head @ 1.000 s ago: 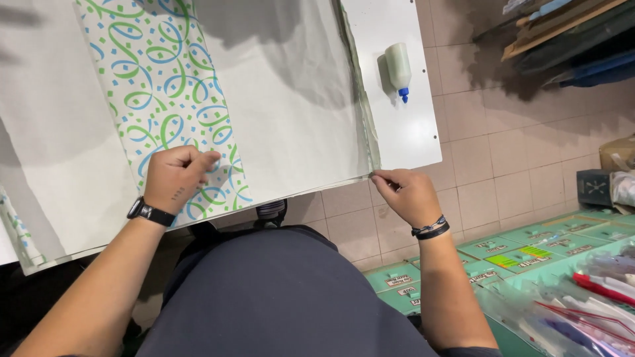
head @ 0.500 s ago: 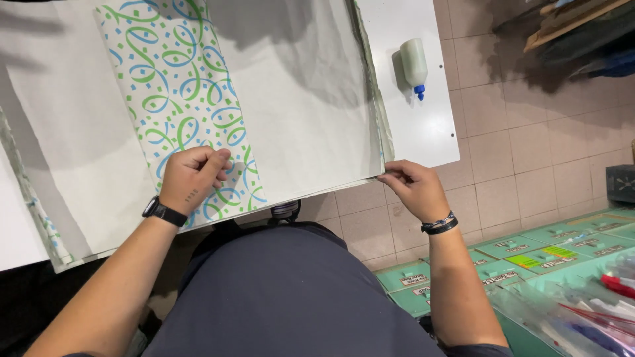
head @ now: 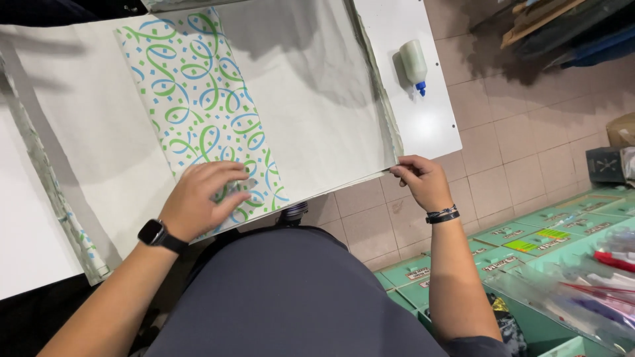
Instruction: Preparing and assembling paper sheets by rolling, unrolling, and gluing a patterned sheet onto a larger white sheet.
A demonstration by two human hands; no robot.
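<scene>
A large white sheet of paper [head: 317, 99] lies over a white table [head: 433, 125]. On top of it rests a strip of paper patterned with green and blue swirls [head: 198, 112]. My left hand [head: 202, 201], with a black watch on the wrist, lies flat with spread fingers on the near end of the patterned strip. My right hand [head: 420, 180], wearing a dark wristband, pinches the near right corner of the stacked white sheets at the table's edge.
A small glue bottle with a blue tip [head: 415, 64] lies on the table's right part. Below, on the tiled floor [head: 503, 152], stand green boxes [head: 529, 244] and a clear tray of pens [head: 595, 277]. Dark boards [head: 562, 26] lean at the upper right.
My left hand has opened from curled fingers to a flat palm on the patterned strip. My right hand keeps pinching the paper corner. The view has shifted slightly.
</scene>
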